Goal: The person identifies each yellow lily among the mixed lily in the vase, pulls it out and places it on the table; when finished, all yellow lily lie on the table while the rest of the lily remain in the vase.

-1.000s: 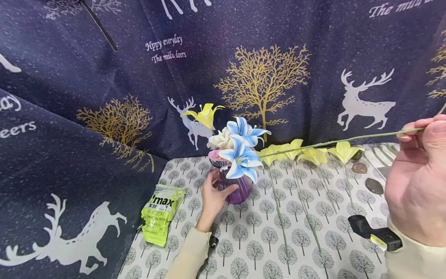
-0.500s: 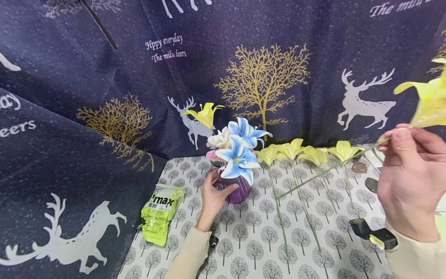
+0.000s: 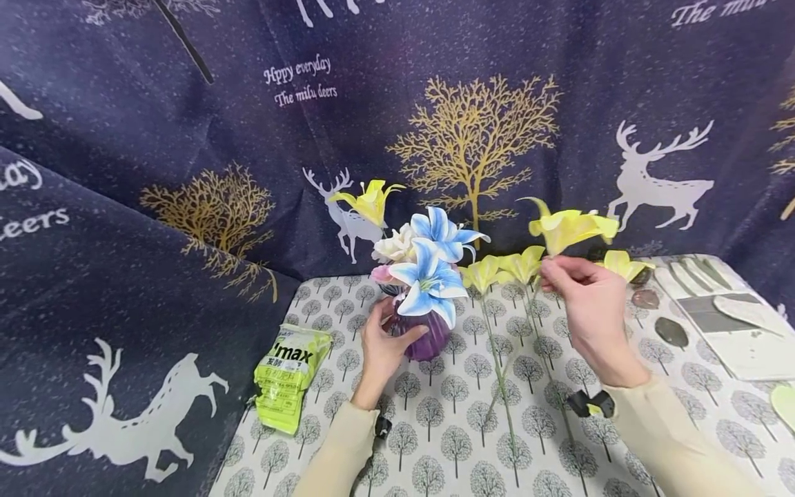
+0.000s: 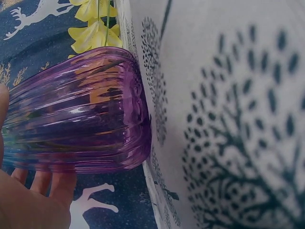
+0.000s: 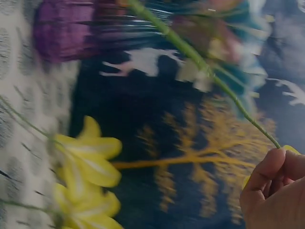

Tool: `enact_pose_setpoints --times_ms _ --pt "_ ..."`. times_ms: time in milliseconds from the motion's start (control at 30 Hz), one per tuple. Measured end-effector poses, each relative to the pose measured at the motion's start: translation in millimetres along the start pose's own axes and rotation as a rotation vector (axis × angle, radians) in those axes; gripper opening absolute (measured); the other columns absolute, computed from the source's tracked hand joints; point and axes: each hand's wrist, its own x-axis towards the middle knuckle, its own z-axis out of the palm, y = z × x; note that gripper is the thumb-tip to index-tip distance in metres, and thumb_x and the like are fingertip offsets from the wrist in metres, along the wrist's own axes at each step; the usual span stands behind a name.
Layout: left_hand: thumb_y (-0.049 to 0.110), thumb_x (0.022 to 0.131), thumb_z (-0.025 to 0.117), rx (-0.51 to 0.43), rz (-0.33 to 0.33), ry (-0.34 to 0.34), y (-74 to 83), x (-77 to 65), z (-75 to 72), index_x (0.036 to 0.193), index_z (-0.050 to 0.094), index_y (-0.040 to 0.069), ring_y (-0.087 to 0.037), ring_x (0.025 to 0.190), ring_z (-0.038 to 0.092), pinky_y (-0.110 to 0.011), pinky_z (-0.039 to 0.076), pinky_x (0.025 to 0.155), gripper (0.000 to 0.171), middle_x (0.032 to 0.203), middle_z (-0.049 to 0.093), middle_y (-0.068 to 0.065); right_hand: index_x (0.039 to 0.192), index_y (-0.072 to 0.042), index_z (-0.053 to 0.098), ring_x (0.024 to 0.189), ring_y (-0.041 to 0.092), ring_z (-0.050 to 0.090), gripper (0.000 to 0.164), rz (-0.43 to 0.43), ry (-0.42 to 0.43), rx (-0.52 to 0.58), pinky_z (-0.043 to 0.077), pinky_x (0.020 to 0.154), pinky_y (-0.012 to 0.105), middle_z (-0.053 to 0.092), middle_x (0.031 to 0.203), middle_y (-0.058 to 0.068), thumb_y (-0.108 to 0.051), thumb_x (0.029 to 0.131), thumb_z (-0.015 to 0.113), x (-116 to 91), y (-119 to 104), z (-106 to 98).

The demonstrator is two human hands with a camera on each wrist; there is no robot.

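Note:
My left hand (image 3: pixel 386 352) grips a ribbed purple glass vase (image 3: pixel 435 338) standing on the cloth, thumb on its near side. In the left wrist view the clear vase (image 4: pixel 90 114) has curled fingers (image 4: pixel 62 188) along its lower edge. It holds blue-and-white lilies (image 3: pixel 428 283), a white flower (image 3: pixel 395 245), a pink one and a tall yellow lily (image 3: pixel 370 202). My right hand (image 3: pixel 593 314) pinches another yellow lily (image 3: pixel 566 229) just under its bloom, right of the vase. Its green stem (image 5: pixel 205 69) crosses the right wrist view, in front of the vase. The stem's end is out of that view.
Several yellow lilies (image 3: pixel 522 264) lie along the back of the tree-print cloth (image 3: pixel 456 449). A green packet (image 3: pixel 288 379) is at left. Dark stones (image 3: pixel 672 333) and a white-and-grey board (image 3: pixel 739 345) are at right. A dark deer-print curtain (image 3: pixel 497 41) hangs behind.
My right hand has swung the yellow lily round, bloom now upward, and brought it left from the right edge toward the vase. The left hand keeps its hold; the head view has shifted slightly.

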Motion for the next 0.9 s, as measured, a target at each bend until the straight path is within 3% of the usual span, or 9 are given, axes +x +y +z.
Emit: enact_pose_setpoints --times_ms 100,167,367,500,733,900 --pt "0.023 0.063 0.096 -0.008 0.006 -0.002 -0.6 0.5 0.6 0.133 0.058 0.011 -0.028 0.118 0.064 -0.038 0.058 0.103 0.081 0.129 0.066 -0.011 0.085 -0.005 0.077 0.060 0.006 0.071 0.007 0.078 -0.058 -0.124 0.061 0.061 0.019 0.076 0.071 -0.003 0.001 0.086 0.076 4 18 3" --pt "0.024 0.062 0.096 -0.007 0.009 -0.001 -0.7 0.5 0.8 0.132 0.058 0.011 -0.029 0.118 0.064 -0.039 0.058 0.103 0.081 0.128 0.066 -0.012 0.091 -0.003 0.077 0.062 0.005 0.071 0.003 0.115 -0.102 -0.208 0.062 0.063 0.019 0.076 0.073 -0.008 -0.003 0.088 0.076 7 29 6" --pt "0.028 0.061 0.096 0.038 0.001 0.002 -0.3 0.3 0.2 0.132 0.058 0.013 -0.028 0.116 0.065 -0.038 0.059 0.101 0.082 0.125 0.067 -0.012 0.114 0.011 0.068 0.066 0.004 0.070 0.034 0.167 -0.214 -0.445 0.062 0.066 0.020 0.072 0.074 -0.017 -0.015 0.093 0.073 13 57 14" --pt "0.033 0.061 0.096 0.079 -0.023 0.008 0.9 -0.4 -0.4 0.132 0.058 0.014 -0.027 0.116 0.065 -0.041 0.059 0.101 0.083 0.125 0.068 -0.010 0.115 0.011 0.068 0.066 0.005 0.068 0.034 0.208 -0.231 -0.459 0.063 0.068 0.022 0.070 0.074 -0.017 -0.015 0.094 0.072 18 70 21" --pt "0.030 0.060 0.097 0.053 -0.029 0.005 2.5 -1.0 -0.1 0.132 0.058 0.012 -0.030 0.114 0.066 -0.039 0.059 0.100 0.084 0.121 0.067 -0.013 0.122 0.010 0.065 0.071 0.004 0.067 0.035 0.342 -0.286 -0.448 0.063 0.074 0.022 0.071 0.080 -0.014 -0.013 0.095 0.069 33 85 30" --pt "0.026 0.060 0.097 0.018 -0.036 0.005 1.4 -0.2 0.1 0.131 0.059 0.011 -0.031 0.114 0.066 -0.040 0.059 0.101 0.082 0.123 0.067 -0.013 0.119 0.008 0.068 0.071 0.003 0.065 0.031 0.354 -0.340 -0.482 0.062 0.072 0.020 0.071 0.084 -0.008 -0.012 0.096 0.066 37 103 36"
